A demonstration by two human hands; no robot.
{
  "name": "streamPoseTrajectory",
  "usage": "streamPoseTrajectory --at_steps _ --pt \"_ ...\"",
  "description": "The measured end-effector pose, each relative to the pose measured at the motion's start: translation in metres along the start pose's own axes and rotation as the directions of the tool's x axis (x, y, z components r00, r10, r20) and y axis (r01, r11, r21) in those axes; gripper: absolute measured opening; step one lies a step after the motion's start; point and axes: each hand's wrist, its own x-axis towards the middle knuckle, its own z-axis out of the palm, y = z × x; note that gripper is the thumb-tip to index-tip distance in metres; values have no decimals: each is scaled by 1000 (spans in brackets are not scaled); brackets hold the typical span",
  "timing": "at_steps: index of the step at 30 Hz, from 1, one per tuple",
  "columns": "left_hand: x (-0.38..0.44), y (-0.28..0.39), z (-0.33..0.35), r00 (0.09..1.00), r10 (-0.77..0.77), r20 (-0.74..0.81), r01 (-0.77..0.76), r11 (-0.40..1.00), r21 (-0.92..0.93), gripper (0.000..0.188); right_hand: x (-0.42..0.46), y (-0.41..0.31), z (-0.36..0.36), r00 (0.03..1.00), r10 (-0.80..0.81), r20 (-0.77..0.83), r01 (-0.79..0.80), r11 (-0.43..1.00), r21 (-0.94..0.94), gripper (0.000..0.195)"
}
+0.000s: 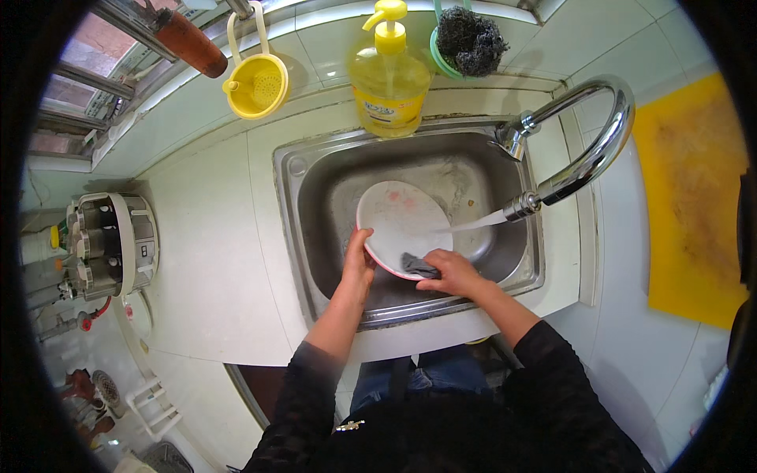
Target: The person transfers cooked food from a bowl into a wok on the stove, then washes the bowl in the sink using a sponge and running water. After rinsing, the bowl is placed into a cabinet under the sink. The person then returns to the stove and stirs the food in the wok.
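Note:
A white plate (393,216) with a red rim is held tilted over the stainless steel sink (331,195). My left hand (359,257) grips its left edge, thumb on the upper face. In my right hand (450,272) is a grey cloth (419,265), pressed against the plate's near right edge. Water runs from the chrome faucet (615,136) in a slanting stream (479,222) onto the plate's right side. Reddish marks show on the plate's far part. The fingers beneath the plate are hidden.
Behind the sink stands a yellow soap pump bottle (390,88). A yellow strainer cup (257,86) and a black scouring pad (470,41) in a green holder hang at the back. Left on the white counter (207,254) is a seasoning rack (115,245); a yellow board (692,201) stands right.

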Motion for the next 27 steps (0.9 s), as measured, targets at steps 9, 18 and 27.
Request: streamPoseTrajectory --at_steps 9,18,27 --pt "-16 -13 -7 983 -47 180 45 999 16 56 40 44 -10 927 272 -260 -343 893 -290 30" --pt "-27 2 17 963 -114 245 157 974 -165 62 58 16 -2 993 24 -118 -31 998 -62 35" --pt "-29 -10 32 946 -109 306 120 993 -16 59 112 32 -12 646 233 -727 41 941 337 40"
